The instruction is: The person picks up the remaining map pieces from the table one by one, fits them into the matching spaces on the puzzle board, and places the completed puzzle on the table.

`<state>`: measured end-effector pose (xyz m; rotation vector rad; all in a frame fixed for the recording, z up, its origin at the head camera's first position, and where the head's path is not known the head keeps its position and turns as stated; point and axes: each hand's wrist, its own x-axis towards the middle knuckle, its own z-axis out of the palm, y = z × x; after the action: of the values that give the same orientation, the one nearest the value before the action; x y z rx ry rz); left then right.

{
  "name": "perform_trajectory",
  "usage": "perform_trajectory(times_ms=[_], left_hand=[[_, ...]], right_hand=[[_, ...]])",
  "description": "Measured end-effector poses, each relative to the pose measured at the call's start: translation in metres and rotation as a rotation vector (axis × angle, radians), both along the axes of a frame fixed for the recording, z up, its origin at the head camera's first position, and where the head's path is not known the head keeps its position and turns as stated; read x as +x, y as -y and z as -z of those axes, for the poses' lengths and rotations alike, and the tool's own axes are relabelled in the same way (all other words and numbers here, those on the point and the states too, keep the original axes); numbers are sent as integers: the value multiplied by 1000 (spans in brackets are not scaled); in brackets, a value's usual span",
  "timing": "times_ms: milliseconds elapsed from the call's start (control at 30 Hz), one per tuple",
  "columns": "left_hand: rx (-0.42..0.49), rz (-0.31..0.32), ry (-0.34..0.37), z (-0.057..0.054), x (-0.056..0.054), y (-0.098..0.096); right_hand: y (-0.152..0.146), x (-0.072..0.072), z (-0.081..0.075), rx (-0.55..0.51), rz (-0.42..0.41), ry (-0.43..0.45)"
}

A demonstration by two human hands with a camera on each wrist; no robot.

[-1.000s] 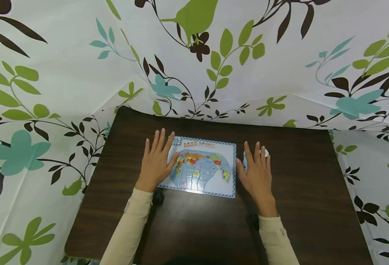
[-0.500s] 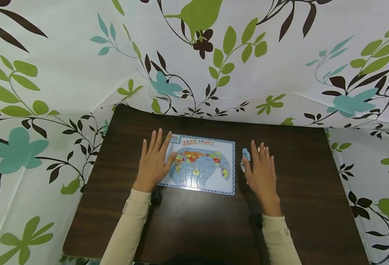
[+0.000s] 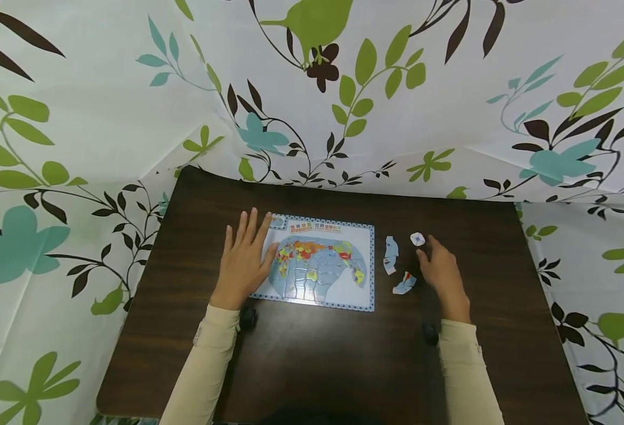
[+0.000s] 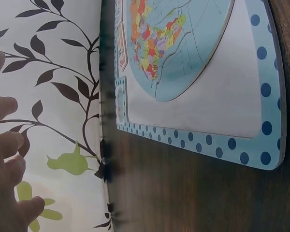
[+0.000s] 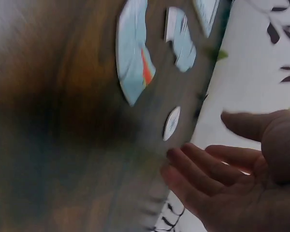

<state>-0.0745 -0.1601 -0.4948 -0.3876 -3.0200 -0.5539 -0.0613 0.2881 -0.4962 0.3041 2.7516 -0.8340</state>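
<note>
A world-map jigsaw puzzle in a dotted blue frame (image 3: 365,302) lies on the table, a white gap at its lower right. My left hand (image 3: 242,262) is at the board's left edge, fingers straight and spread, holding nothing. To the right of the board lie loose puzzle pieces: a long pale-blue piece (image 3: 391,251), a blue piece with a red patch (image 3: 404,285) and a small white compass piece (image 3: 417,239). My right hand (image 3: 446,277) is just right of the compass piece, its thumb apart from the loosely bent fingers. In the right wrist view, nothing shows between them.
The dark wood table (image 3: 312,366) carries the board and pieces. Behind its far edge hangs a white cloth (image 3: 450,118) printed with leaves and birds. Dark wrist cameras sit under both wrists.
My right hand has moved right off the loose pieces, uncovering them, and its fingers have gone from straight to bent. The left hand stays at the board's left edge.
</note>
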Motion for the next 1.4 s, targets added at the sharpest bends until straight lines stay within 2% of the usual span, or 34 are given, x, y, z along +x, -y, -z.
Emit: perform_trajectory(times_ms=[167, 400, 767, 1000, 1200, 1400], left_hand=[[11, -4, 12, 1, 1, 1], [13, -8, 18, 1, 0, 0], [50, -52, 93, 3, 2, 1], [141, -118, 211, 11, 6, 3], [169, -195, 322, 21, 10, 8], [198, -213, 322, 29, 19, 10]], right_hand=[[-13, -24, 11, -15, 47, 50], [-12, -40, 20, 32, 119, 33], [-11, -48, 26, 55, 142, 57], [-9, -51, 28, 49, 166, 87], [-7, -54, 29, 47, 190, 122], [-2, -57, 29, 55, 178, 138]])
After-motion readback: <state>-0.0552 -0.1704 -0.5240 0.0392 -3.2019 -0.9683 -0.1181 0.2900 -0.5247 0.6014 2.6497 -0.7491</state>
